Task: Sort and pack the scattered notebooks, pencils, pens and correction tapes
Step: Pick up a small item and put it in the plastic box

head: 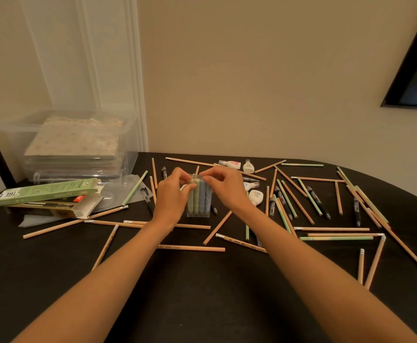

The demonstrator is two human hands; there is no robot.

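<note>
A clear pack (199, 199) stands upright near the middle of the dark worktop (202, 300), holding a row of ridged pastel sticks, green on the left and blue on the right; what exactly they are cannot be told. The left hand (171, 195) curls round the pack's upper left side, thumb and fingertips pinching its top edge, and the right hand (224, 186) pinches the top from the other side, so both hands hold the same pack. Wooden pencils (191, 249) lie scattered all around it at every angle, some crossing under the forearms, mixed with pale green pencils (336, 238) and black pens (317, 202), most of them to the right. Just right of the pack and behind the right hand lie white correction tapes (255, 196), with two more near the far edge. To the left, well apart from the pack, a green carton (46, 191) rests on a second open carton (53, 209), both lying flat. Behind them, in the far left corner, a clear bin (128, 134) holds a stack of pale patterned notebooks (76, 141).
</note>
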